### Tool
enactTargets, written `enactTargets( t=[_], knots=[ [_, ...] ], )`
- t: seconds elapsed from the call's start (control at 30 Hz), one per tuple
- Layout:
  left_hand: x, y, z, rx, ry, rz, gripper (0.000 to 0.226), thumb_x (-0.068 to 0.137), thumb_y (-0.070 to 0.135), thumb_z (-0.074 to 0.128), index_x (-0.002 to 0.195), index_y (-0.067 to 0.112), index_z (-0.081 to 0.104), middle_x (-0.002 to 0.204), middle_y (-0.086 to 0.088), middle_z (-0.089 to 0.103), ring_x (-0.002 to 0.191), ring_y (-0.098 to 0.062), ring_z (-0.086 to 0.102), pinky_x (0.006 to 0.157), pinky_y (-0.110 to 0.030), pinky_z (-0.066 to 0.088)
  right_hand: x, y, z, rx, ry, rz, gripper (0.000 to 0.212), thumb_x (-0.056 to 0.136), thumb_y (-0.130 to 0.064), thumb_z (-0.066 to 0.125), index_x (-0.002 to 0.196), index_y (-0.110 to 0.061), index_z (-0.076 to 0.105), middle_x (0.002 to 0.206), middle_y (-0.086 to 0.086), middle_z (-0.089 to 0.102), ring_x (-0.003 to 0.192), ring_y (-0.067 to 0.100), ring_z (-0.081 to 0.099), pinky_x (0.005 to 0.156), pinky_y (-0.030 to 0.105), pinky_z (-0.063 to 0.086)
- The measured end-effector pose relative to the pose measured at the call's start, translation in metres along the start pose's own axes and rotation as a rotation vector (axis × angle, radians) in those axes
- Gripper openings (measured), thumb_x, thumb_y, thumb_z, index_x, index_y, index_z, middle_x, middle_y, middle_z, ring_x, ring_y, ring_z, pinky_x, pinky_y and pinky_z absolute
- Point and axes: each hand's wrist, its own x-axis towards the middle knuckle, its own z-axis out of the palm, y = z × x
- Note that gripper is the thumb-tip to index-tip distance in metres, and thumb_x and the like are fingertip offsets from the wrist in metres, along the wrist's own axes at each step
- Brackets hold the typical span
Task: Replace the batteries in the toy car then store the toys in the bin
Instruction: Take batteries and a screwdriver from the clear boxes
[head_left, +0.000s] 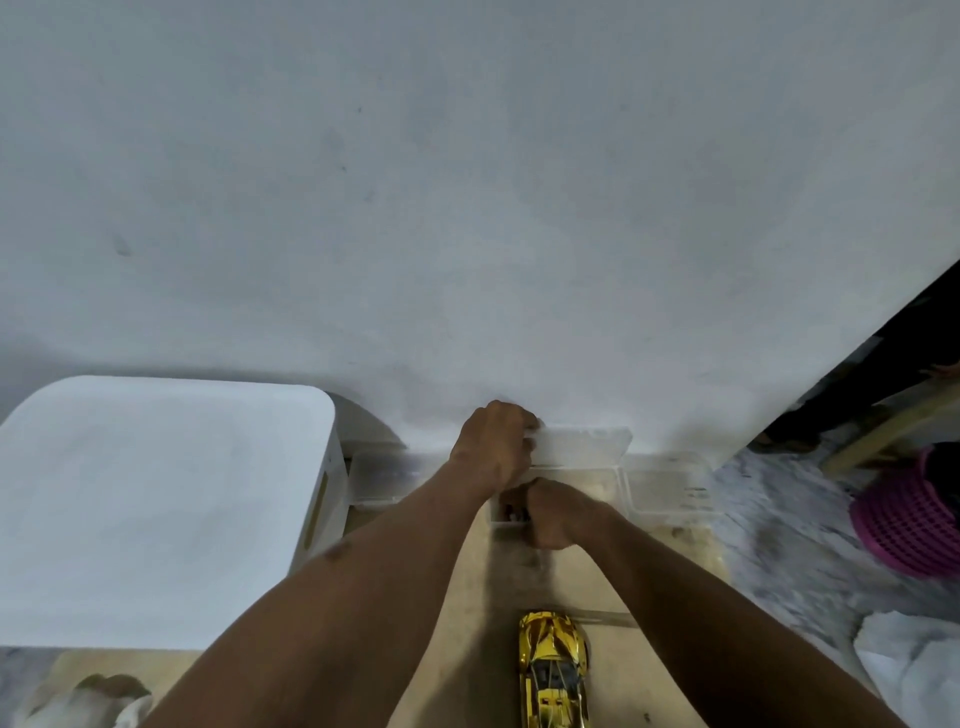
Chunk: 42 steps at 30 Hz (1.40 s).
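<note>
A shiny gold toy car (554, 670) lies on the beige board near me, nose pointing away. Beyond it, against the wall, stands a small clear plastic box (597, 486) with its lid (587, 444) raised. My left hand (493, 441) grips the lid's left edge and holds it up. My right hand (550, 514) is curled with its fingers down in the box's near left corner, over small dark items; whether it holds any of them is hidden. A large white bin (156, 509) with its lid on stands at the left.
Two more clear plastic containers flank the open box, one on its left (376, 478) and one on its right (670, 486). A pink mesh basket (909, 519) sits at the right edge. White cloth (914, 670) lies bottom right. The white wall is close behind everything.
</note>
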Motion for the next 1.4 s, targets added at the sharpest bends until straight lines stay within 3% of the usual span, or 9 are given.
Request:
enactTargets(
  t=[0.23,0.3,0.4,0.53,0.7,0.83,0.97,1.2,1.4],
  knots=[
    [-0.001,0.000,-0.003,0.005,-0.006,-0.010,0.037,0.085,0.019,0.060,0.119,0.025,0.072,0.121,0.002,0.070,0.112,-0.018,0.063,0.094,-0.025,0.048,0.002,0.008,-0.020,0.063,0.251,-0.103,0.051,0.066,-0.059,0.081,0.098,-0.021,0.070,0.098,-0.001,0.070,0.085,0.019,0.061,0.077,0.030,0.049],
    [-0.002,0.000,-0.002,0.001,0.000,0.000,0.037,0.085,0.018,0.062,0.120,0.024,0.072,0.123,0.001,0.069,0.114,-0.018,0.063,0.097,-0.025,0.048,0.003,0.010,-0.024,0.055,0.299,-0.122,0.055,0.066,-0.059,0.080,0.104,-0.019,0.069,0.099,-0.001,0.070,0.087,0.020,0.064,0.078,0.031,0.051],
    [-0.005,0.001,0.001,0.009,0.006,0.013,0.038,0.086,0.018,0.061,0.121,0.024,0.071,0.125,0.002,0.068,0.116,-0.018,0.061,0.097,-0.026,0.047,0.001,0.017,-0.022,-0.033,0.370,-0.182,0.039,0.078,-0.047,0.072,0.101,-0.016,0.070,0.097,0.002,0.072,0.087,0.023,0.067,0.078,0.033,0.054],
    [-0.014,0.000,0.004,0.044,-0.040,0.037,0.039,0.087,0.022,0.060,0.124,0.025,0.068,0.129,0.004,0.065,0.120,-0.020,0.058,0.095,-0.028,0.044,-0.017,0.029,0.000,-0.158,0.681,-0.350,0.027,0.078,-0.046,0.067,0.072,-0.020,0.067,0.070,-0.004,0.068,0.057,0.015,0.064,0.051,0.024,0.048],
    [-0.032,-0.002,0.011,0.139,-0.140,0.056,0.040,0.088,0.021,0.062,0.128,0.025,0.064,0.123,-0.003,0.062,0.114,-0.025,0.059,0.092,-0.032,0.045,-0.038,0.050,0.012,-0.060,0.851,-0.389,0.025,0.084,-0.041,0.071,0.074,-0.020,0.062,0.064,-0.004,0.062,0.050,0.016,0.057,0.043,0.027,0.046],
    [-0.039,-0.001,0.014,0.225,-0.225,0.078,0.042,0.089,0.020,0.062,0.131,0.025,0.061,0.123,-0.002,0.060,0.113,-0.026,0.059,0.092,-0.034,0.049,-0.050,0.054,0.011,-0.039,0.854,-0.319,0.024,0.083,-0.038,0.076,0.098,-0.021,0.067,0.073,-0.005,0.072,0.052,0.015,0.064,0.047,0.026,0.052],
    [-0.046,-0.001,0.018,0.271,-0.263,0.087,0.037,0.088,0.017,0.061,0.125,0.021,0.064,0.119,-0.005,0.061,0.112,-0.028,0.059,0.089,-0.036,0.050,-0.051,0.060,0.014,-0.113,0.819,-0.226,0.032,0.080,-0.037,0.076,0.106,-0.021,0.069,0.079,-0.001,0.076,0.058,0.020,0.070,0.054,0.027,0.054],
    [-0.054,-0.004,0.027,0.341,-0.256,0.093,0.038,0.083,0.002,0.063,0.117,0.018,0.066,0.115,-0.005,0.061,0.113,-0.026,0.057,0.081,-0.035,0.050,-0.045,0.060,0.014,-0.121,0.531,-0.030,0.039,0.091,-0.042,0.060,0.127,-0.028,0.058,0.110,0.001,0.073,0.098,0.025,0.068,0.082,0.032,0.052],
    [-0.059,-0.002,0.027,0.453,-0.284,0.137,0.046,0.086,-0.001,0.061,0.128,0.018,0.056,0.121,-0.005,0.056,0.117,-0.025,0.052,0.081,-0.036,0.052,-0.049,0.060,0.005,-0.162,0.360,0.042,0.046,0.085,-0.022,0.061,0.128,-0.031,0.048,0.108,0.006,0.069,0.094,0.028,0.065,0.074,0.031,0.044]
  ],
)
